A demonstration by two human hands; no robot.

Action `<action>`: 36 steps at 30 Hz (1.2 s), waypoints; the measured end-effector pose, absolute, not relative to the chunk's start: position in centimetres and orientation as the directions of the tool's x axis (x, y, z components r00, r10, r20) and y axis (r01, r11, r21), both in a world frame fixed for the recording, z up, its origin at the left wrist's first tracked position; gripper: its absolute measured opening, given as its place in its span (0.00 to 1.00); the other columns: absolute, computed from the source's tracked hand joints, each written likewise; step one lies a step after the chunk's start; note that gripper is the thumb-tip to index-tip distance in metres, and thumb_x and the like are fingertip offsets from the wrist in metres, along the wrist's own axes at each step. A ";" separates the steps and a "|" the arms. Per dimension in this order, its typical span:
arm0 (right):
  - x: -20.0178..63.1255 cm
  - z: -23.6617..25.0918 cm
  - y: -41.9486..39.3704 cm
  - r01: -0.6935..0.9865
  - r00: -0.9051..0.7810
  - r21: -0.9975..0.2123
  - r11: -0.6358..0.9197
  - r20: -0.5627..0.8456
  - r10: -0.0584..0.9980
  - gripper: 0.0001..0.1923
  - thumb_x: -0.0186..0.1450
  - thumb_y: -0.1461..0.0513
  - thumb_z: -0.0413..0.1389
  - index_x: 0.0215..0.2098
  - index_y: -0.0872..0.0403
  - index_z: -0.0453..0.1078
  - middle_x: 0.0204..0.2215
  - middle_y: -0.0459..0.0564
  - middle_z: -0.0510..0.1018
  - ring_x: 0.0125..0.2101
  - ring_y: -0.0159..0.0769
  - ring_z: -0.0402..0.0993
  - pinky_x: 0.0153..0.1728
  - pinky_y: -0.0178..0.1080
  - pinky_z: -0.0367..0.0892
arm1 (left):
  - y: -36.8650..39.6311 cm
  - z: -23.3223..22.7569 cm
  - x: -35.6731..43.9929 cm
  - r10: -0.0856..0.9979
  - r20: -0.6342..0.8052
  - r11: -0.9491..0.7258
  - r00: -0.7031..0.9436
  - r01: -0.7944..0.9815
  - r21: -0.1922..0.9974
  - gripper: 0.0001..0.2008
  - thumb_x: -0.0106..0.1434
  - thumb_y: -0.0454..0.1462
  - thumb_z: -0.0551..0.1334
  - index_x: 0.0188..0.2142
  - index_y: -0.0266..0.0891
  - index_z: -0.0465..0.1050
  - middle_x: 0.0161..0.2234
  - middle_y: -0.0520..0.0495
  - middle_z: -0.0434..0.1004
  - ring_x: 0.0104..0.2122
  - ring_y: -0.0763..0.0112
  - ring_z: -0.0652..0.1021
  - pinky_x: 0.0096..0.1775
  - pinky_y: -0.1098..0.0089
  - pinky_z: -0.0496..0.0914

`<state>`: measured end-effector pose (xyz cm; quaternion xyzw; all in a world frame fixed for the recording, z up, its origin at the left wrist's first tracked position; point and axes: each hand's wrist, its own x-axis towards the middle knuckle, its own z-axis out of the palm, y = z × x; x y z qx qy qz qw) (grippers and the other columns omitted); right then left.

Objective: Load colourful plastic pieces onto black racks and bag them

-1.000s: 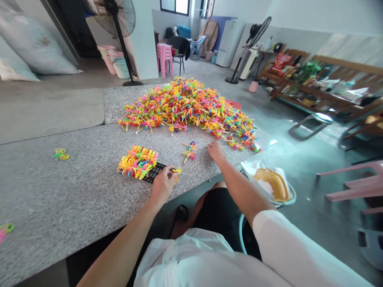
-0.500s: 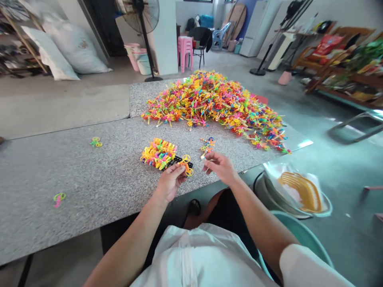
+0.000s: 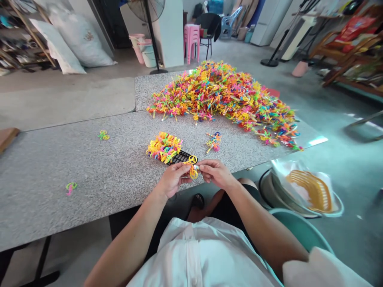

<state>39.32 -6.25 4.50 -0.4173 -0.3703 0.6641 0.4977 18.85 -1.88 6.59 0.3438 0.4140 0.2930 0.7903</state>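
Fingers (image 3: 183, 172) of the left hand (image 3: 172, 180) and fingers (image 3: 205, 170) of the right hand (image 3: 216, 174) are pinched together from either side on a small yellow and orange plastic toy (image 3: 193, 170), which is held just above the near edge of the desk (image 3: 89, 175), between the two hands. Just beyond the toy lies a black rack (image 3: 182, 157) flat on the desk, its far end loaded with a tight row of coloured toys (image 3: 164, 146); a yellow wheel (image 3: 192, 159) sits at the rack's near end, close to the held piece. Beyond the rack to the right, a small loose cluster of toys (image 3: 213, 142) lies on the granite. Farther back from the rack rises a large heap of multicoloured toys (image 3: 221, 99), spreading to the desk's far right corner. Well left of the rack, two stray pieces lie apart: a yellow-green one (image 3: 103, 135) and a green-pink one (image 3: 71, 186) nearer the front edge. Right of the rack, off the desk, a basin (image 3: 302, 199) holds an orange basket (image 3: 308, 189) on white plastic. Far behind the heap stand a floor fan (image 3: 151, 24) and pink stools (image 3: 191, 40).
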 end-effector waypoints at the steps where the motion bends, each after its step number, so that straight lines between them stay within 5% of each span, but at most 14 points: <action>1: 39.4 4.4 -6.3 -0.331 -0.162 -0.916 -0.225 -0.179 0.970 0.23 0.57 0.45 0.75 0.40 0.53 0.84 0.27 0.44 0.79 0.19 0.24 0.60 0.19 0.32 0.63 | -1.8 6.5 18.8 0.735 -0.466 0.602 0.493 -0.157 0.783 0.21 0.52 0.44 0.82 0.37 0.35 0.81 0.32 0.47 0.81 0.29 0.74 0.79 0.31 0.72 0.79; 11: 39.5 4.7 -6.8 -0.046 -0.016 -0.999 -0.014 -0.013 1.000 0.21 0.63 0.44 0.71 0.43 0.51 0.84 0.28 0.45 0.81 0.22 0.30 0.73 0.24 0.35 0.70 | -1.8 6.1 19.0 0.734 -0.482 0.606 0.478 -0.142 0.782 0.19 0.52 0.43 0.81 0.36 0.35 0.80 0.31 0.49 0.78 0.28 0.74 0.76 0.31 0.70 0.79; 17: 38.8 4.8 -7.7 -0.020 0.030 -0.999 0.048 0.047 0.998 0.19 0.64 0.45 0.70 0.41 0.50 0.82 0.33 0.48 0.82 0.25 0.33 0.78 0.28 0.38 0.76 | -2.4 6.1 19.4 0.813 -0.398 0.450 0.426 -0.026 0.893 0.18 0.56 0.47 0.78 0.36 0.35 0.80 0.33 0.47 0.81 0.32 0.70 0.79 0.38 0.67 0.78; 23: 38.2 4.2 -8.7 0.200 0.137 -0.973 0.117 0.146 0.980 0.15 0.69 0.47 0.66 0.40 0.49 0.83 0.37 0.51 0.82 0.32 0.38 0.80 0.33 0.41 0.79 | -3.5 4.8 21.0 0.929 -0.299 0.268 0.220 0.158 0.950 0.11 0.62 0.44 0.72 0.31 0.38 0.79 0.29 0.49 0.80 0.29 0.71 0.77 0.35 0.70 0.74; 30: 39.9 2.8 -8.0 0.004 0.080 -0.999 -0.035 -0.035 0.996 0.22 0.63 0.43 0.71 0.42 0.52 0.81 0.25 0.45 0.80 0.26 0.35 0.78 0.32 0.40 0.76 | -2.6 4.7 20.9 0.804 -0.424 0.485 0.417 -0.047 0.873 0.22 0.52 0.50 0.79 0.33 0.36 0.78 0.30 0.50 0.78 0.30 0.72 0.77 0.39 0.67 0.77; 36: 39.2 2.5 -7.9 -0.196 0.044 -0.977 -0.090 -0.101 0.994 0.24 0.59 0.43 0.74 0.39 0.50 0.78 0.24 0.41 0.79 0.22 0.32 0.74 0.29 0.39 0.76 | -2.1 5.3 19.9 0.736 -0.479 0.580 0.478 -0.081 0.810 0.19 0.54 0.45 0.81 0.35 0.35 0.79 0.31 0.49 0.79 0.30 0.73 0.78 0.37 0.69 0.78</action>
